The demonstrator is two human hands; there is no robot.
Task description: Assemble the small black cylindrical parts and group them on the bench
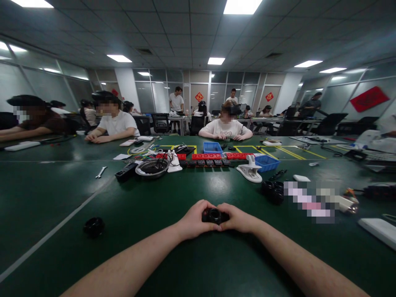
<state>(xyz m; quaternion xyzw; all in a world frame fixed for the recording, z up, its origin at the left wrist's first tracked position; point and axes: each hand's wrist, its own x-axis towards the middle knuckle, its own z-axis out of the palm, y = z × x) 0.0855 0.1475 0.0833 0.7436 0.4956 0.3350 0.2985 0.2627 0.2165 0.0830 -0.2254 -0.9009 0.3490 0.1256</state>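
Hands: left hand (194, 219) & right hand (237, 218) both curled shut around small black round part (214, 215), pinched between them low over green table (161, 255); two-sided hold prob. steadies it.
Room near: bare mat on every side of hands, near edge out of view.
Left of hands: black ring part (94, 226), well apart.
Right, beyond: black parts cluster (273, 191).
Far ahead: metal bowl (152, 168), red blocks (206, 156), blue bin (266, 163); co-workers seated past them.

Both hands, left hand (193, 218), right hand (238, 218), clasp small black ring part (214, 215) on green table (154, 214).
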